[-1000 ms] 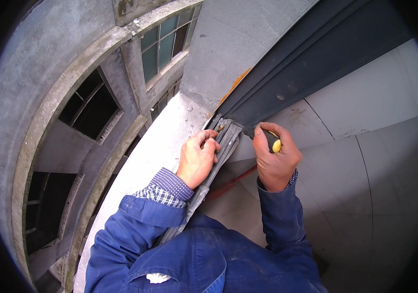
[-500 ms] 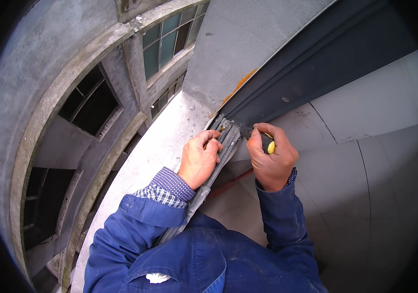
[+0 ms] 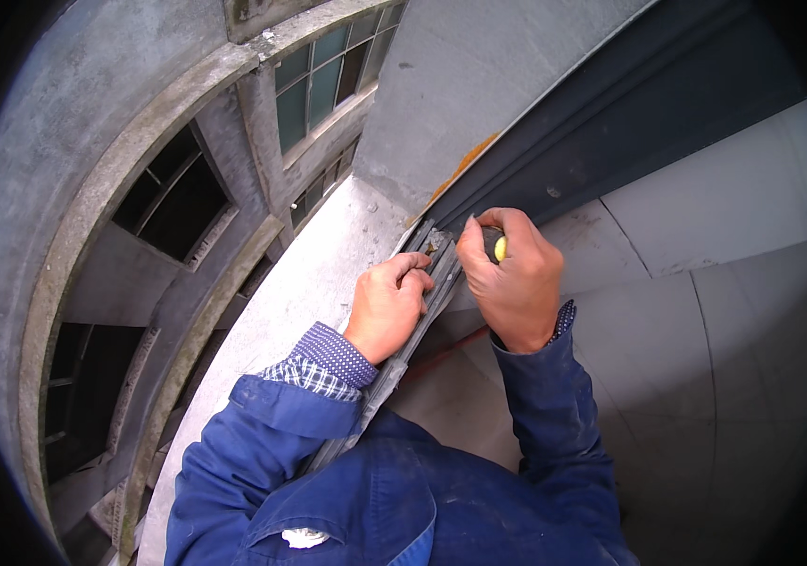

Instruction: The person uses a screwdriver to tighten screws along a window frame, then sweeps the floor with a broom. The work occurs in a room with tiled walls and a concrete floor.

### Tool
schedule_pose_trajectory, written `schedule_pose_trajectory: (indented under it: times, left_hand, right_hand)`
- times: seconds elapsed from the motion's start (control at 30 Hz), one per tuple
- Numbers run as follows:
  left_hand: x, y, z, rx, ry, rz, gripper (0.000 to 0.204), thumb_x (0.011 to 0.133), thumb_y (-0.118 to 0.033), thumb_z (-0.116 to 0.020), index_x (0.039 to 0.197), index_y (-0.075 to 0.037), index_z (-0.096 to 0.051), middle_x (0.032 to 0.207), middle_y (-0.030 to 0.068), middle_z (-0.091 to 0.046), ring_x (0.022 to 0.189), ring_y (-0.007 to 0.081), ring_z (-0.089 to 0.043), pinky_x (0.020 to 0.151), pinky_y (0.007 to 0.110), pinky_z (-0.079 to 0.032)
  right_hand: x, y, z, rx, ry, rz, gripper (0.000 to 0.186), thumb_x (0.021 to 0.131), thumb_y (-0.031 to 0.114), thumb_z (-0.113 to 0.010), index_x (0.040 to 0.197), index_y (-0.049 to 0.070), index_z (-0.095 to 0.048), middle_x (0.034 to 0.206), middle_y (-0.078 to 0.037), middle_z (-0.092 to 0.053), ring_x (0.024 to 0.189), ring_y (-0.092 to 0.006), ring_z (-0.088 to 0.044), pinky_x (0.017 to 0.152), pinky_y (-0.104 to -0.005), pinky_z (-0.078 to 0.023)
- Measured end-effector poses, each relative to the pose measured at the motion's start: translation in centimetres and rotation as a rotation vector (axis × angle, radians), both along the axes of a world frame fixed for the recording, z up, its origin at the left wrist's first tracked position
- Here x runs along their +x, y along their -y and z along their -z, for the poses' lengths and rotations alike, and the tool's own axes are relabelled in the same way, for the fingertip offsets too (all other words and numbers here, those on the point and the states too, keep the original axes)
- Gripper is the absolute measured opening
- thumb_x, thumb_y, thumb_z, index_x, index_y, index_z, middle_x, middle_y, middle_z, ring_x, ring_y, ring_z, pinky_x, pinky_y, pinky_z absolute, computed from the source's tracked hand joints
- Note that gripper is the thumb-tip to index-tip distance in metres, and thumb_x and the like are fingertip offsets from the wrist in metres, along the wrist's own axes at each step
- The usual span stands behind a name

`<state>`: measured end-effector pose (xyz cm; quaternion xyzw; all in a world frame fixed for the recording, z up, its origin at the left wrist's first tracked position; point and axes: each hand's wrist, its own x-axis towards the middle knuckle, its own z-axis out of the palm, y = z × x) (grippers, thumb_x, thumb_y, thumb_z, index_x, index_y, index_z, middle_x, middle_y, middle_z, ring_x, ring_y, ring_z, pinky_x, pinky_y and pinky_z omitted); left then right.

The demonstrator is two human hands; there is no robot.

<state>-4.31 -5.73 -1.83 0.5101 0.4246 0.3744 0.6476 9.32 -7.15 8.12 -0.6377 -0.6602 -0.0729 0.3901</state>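
Observation:
A grey metal window track runs up along the sill from beside my body to the wall corner. My left hand rests over its left side with fingers curled, the fingertips down in the track beside a small brass-coloured bit. Whatever those fingers pinch, if anything, is hidden. My right hand is closed round a tool with a black and yellow handle, close to the track's right side near its far end. The tool's working end is hidden behind the hand.
A dark grey frame slants up to the right from the track's end, with orange-brown foam along its edge. Left of the pale sill is a drop, with a building wall and windows across. Light tiles lie right.
My right hand has moved up and slightly left with the tool, nearer the track's far end, and its wrist has turned. My left hand has stayed in place.

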Motion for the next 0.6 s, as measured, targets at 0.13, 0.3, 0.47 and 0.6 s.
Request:
schedule_pose_trajectory:
  times: [0.13, 0.3, 0.47, 0.6]
  left_hand:
    - [-0.09, 0.02, -0.16, -0.020, 0.020, 0.016, 0.030, 0.098, -0.002, -0.050, 0.120, 0.010, -0.067, 0.089, 0.0083, -0.072, 0.065, 0.0104, -0.063, 0.060, 0.025, -0.051]
    - [-0.17, 0.14, -0.07, -0.022, 0.027, 0.004, 0.031, 0.099, -0.002, -0.049, 0.122, 0.009, -0.066, 0.090, 0.0082, -0.072, 0.066, 0.0099, -0.063, 0.060, 0.025, -0.051]
    - [-0.17, -0.03, -0.13, -0.015, 0.006, 0.014, 0.031, 0.099, -0.002, -0.049, 0.122, 0.009, -0.066, 0.091, 0.0085, -0.072, 0.066, 0.0102, -0.063, 0.059, 0.025, -0.051]
    - [-0.15, -0.01, -0.07, -0.013, 0.014, 0.023, 0.031, 0.099, -0.002, -0.049, 0.123, 0.010, -0.066, 0.092, 0.0087, -0.072, 0.066, 0.0104, -0.064, 0.058, 0.025, -0.051]
  right_hand:
    - [0.30, 0.55, 0.04, 0.010, -0.043, 0.014, 0.013, 0.086, 0.005, -0.078, 0.092, 0.000, -0.067, 0.085, -0.017, -0.072, 0.071, -0.0355, -0.071, 0.062, -0.0380, -0.057]
    - [0.39, 0.62, -0.26, 0.023, -0.028, 0.025, 0.013, 0.085, 0.004, -0.078, 0.091, 0.000, -0.067, 0.085, -0.017, -0.072, 0.071, -0.0353, -0.071, 0.063, -0.0383, -0.057]
    - [0.26, 0.23, -0.10, -0.001, 0.012, -0.008, 0.013, 0.085, 0.004, -0.078, 0.092, 0.000, -0.067, 0.084, -0.017, -0.071, 0.071, -0.0356, -0.071, 0.063, -0.0388, -0.057]
    - [0.18, 0.49, -0.16, 0.006, -0.003, -0.024, 0.014, 0.086, 0.004, -0.078, 0.093, 0.000, -0.067, 0.084, -0.017, -0.072, 0.071, -0.0354, -0.071, 0.063, -0.0388, -0.057]
